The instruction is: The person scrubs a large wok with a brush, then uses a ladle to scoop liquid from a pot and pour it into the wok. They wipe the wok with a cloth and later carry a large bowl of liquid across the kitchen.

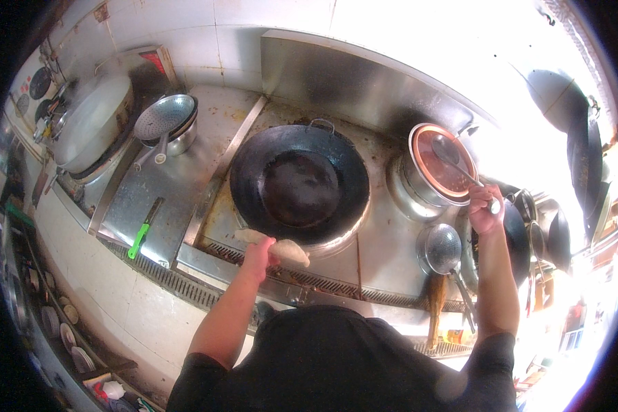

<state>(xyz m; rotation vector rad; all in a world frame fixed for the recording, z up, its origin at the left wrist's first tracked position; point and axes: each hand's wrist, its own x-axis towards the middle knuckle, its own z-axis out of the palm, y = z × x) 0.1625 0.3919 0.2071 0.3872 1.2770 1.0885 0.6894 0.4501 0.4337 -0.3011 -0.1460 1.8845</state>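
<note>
My left hand (260, 257) grips a folded beige cloth (289, 251) at the near rim of a large black wok (247, 170). Whether a wok handle lies under the cloth is hidden. The wok sits on the stove, with a loop handle (322, 123) on its far side and a dark, shiny bottom. Off to the right, my right hand (486, 208) is closed around the handle of a metal ladle (447, 149). The ladle's bowl is over or in a metal pot (427, 180) of reddish-brown liquid (430, 167); its exact depth is unclear.
Two perforated strainers (167, 116) rest on a metal bowl left of the wok. Nearby lies a green-handled knife (143, 234). A large steaming pot (95, 129) stands far left. On the right are another strainer (443, 250), a bamboo brush (435, 309) and several dark pans (517, 242).
</note>
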